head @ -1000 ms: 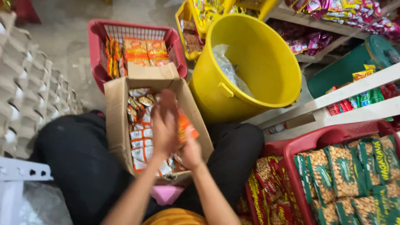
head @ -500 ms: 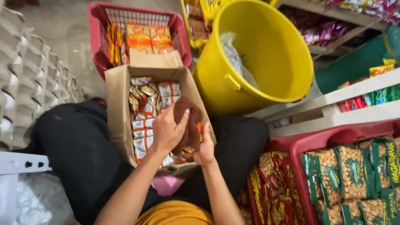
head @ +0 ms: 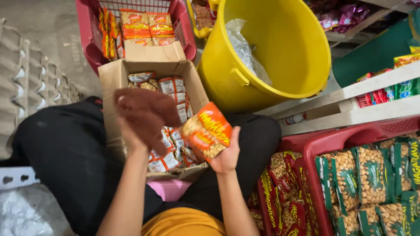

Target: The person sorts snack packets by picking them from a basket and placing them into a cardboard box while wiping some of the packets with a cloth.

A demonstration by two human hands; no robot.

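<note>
Just glossy orange snack packet (head: pixel 206 136), fuzzy brown cloth (head: pixel 146 114).

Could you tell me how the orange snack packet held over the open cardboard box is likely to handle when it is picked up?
The orange snack packet is probably light, since the right hand lifts it from one edge. Its glossy film looks slippery and crinkly, so likely floppy rather than stiff. The loose nuts visible inside would probably shift.
</note>
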